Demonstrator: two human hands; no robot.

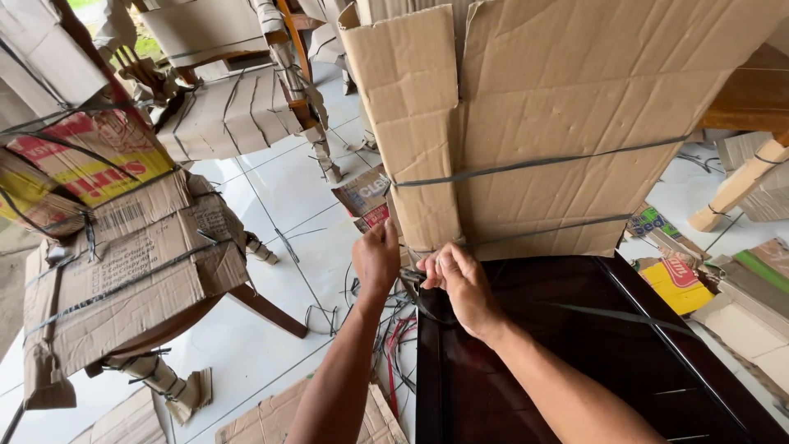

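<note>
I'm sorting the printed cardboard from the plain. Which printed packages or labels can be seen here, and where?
Red-and-yellow printed carton: upper left, strapped round furniture.
White barcode label: on brown cardboard just below it.
Red-printed carton piece: floor, centre, above the left hand.
Yellow-and-red flattened carton: floor, right.
Green-printed piece: above that.

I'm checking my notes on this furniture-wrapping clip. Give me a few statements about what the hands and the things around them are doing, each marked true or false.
1. Both hands meet at the lower edge of the cardboard wrap on the dark wooden furniture piece. True.
2. The left hand holds a pair of scissors up in the air. False: it is closed at the cardboard's bottom corner, and no scissors can be seen.
3. Dark straps run across the cardboard wrap. True.
4. The floor is green carpet. False: it is pale tile.
5. The right hand rests flat on the wrapped chair at the left. False: it is curled at the strap by the cardboard's edge.
</note>
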